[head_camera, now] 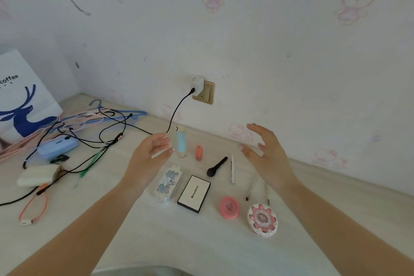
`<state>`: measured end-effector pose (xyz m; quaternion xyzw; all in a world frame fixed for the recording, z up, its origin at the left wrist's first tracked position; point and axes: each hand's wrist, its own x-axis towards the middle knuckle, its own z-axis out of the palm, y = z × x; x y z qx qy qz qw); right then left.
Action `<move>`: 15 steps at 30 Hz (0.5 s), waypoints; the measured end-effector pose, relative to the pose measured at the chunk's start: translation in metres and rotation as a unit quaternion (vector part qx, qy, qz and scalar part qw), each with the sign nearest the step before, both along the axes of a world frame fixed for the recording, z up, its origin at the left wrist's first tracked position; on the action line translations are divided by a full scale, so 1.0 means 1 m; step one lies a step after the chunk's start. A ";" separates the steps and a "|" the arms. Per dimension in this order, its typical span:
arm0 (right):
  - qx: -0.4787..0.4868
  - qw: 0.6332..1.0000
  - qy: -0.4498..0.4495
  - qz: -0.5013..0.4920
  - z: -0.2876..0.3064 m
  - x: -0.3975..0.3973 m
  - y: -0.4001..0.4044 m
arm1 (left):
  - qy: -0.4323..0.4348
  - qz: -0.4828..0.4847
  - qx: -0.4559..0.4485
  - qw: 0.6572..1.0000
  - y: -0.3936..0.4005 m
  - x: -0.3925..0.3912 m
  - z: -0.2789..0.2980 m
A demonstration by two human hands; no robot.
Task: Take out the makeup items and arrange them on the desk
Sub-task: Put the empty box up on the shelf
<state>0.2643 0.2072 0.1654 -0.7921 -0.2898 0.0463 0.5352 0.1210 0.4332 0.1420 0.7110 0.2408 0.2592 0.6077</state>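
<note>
Makeup items lie spread on the pale desk (201, 244). At the back stand a light blue tube (181, 142) and a small orange bottle (198, 152). A black brush (216, 166) and a white pencil (232, 169) lie beside them. Nearer me are a clear decorated case (169, 182), a white palette with black edge (194, 193), a pink round compact (229, 207) and a flower-shaped compact (262, 219). Two thin pencils (251, 188) lie by my right wrist. My left hand (150, 155) and my right hand (265, 152) hover above the items, palms facing each other, fingers apart, holding nothing.
At the left are tangled black cables (89, 136), hangers (112, 115), a blue case (57, 146), a white block (37, 175) and an orange cord (33, 208). A white paper bag with a blue deer (20, 101) stands at the far left. A charger (198, 85) sits in the wall socket.
</note>
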 end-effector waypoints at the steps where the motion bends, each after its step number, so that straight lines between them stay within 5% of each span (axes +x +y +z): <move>1: -0.002 1.000 0.007 -0.003 0.000 -0.002 0.006 | -0.002 -0.006 0.001 1.000 0.008 0.003 0.000; 15: -0.077 0.990 0.085 -0.078 -0.053 0.014 0.145 | 0.071 -0.114 -0.050 0.990 0.140 0.067 -0.055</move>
